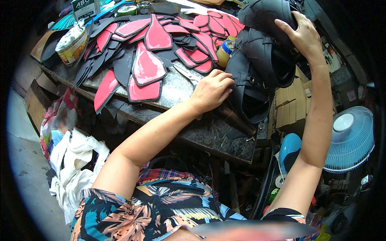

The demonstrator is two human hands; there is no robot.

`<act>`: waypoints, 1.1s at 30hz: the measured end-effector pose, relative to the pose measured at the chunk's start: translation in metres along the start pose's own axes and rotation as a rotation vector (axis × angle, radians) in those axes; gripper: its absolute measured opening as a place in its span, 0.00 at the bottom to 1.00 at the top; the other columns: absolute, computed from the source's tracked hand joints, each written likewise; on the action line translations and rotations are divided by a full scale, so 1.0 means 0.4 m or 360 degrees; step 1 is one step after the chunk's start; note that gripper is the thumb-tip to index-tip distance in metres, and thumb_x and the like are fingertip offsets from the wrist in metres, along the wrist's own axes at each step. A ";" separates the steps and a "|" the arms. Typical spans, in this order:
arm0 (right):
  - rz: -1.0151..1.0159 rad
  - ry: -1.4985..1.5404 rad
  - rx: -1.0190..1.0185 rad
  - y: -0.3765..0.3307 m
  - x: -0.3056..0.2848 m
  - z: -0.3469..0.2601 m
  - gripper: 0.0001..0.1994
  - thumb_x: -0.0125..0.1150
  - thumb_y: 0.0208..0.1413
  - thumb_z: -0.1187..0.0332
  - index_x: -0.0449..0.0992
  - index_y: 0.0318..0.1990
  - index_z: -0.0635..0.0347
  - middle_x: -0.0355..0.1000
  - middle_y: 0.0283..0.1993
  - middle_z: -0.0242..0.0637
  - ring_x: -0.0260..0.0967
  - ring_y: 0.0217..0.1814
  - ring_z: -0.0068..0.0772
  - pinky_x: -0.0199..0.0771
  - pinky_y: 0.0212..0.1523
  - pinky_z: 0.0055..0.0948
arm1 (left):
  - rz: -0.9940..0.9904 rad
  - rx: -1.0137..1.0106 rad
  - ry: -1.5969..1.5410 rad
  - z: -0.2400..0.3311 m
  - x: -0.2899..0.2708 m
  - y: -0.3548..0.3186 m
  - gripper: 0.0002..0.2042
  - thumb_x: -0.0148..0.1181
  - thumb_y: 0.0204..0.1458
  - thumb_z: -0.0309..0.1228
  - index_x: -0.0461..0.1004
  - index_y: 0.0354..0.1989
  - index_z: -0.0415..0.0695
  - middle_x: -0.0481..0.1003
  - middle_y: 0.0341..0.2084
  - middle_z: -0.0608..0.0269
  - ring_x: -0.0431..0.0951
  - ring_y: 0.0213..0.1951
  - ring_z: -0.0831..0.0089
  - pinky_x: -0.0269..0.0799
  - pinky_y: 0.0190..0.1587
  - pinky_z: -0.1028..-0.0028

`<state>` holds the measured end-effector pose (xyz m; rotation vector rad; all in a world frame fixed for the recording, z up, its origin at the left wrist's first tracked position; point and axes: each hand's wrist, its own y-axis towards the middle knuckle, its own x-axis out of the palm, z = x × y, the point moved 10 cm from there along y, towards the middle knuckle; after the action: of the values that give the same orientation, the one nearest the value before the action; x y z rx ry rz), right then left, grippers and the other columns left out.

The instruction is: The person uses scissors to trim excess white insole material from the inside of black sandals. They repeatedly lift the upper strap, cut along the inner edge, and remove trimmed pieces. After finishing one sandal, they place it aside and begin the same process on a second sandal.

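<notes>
Several black shoes with straps and buckles are piled at the bench's right end. My right hand [305, 38] grips the topmost black shoe [265, 18], thumb and fingers spread over its edge. Below it lie another black shoe [267, 60] and a lower black shoe [247, 90] with its opening toward me. My left hand [212, 90] is closed, fingers curled beside the lower shoe's edge; whatever is in them is hidden. Pointed metal blades [185, 74], perhaps scissors, lie just behind that hand. Pink pieces with black edges [148, 68], some smeared white, cover the bench to the left.
A blue-lidded jar [227, 48] stands between the pink pieces and the shoes. At the left end of the workbench [225, 140] is a tub [72, 44] stuffed with white material. Cardboard boxes [291, 104] and a blue fan [348, 138] are at right, white cloth [76, 164] at lower left.
</notes>
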<state>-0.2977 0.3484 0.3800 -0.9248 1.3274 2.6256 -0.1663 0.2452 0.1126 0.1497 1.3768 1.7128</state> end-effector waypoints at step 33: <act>-0.0246 -0.0484 -0.0100 0.034 0.004 0.033 0.48 0.50 0.50 0.23 0.70 0.67 0.52 0.72 0.62 0.45 0.71 0.65 0.42 0.72 0.63 0.47 | 0.0001 0.0094 0.0010 0.036 -0.016 0.000 0.11 0.65 0.50 0.28 0.76 0.42 0.42 0.77 0.48 0.57 0.75 0.51 0.56 0.74 0.53 0.62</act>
<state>-0.3096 0.3492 0.3947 -0.5763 1.0631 2.5715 -0.1541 0.2511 0.1209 0.1781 1.4326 1.6752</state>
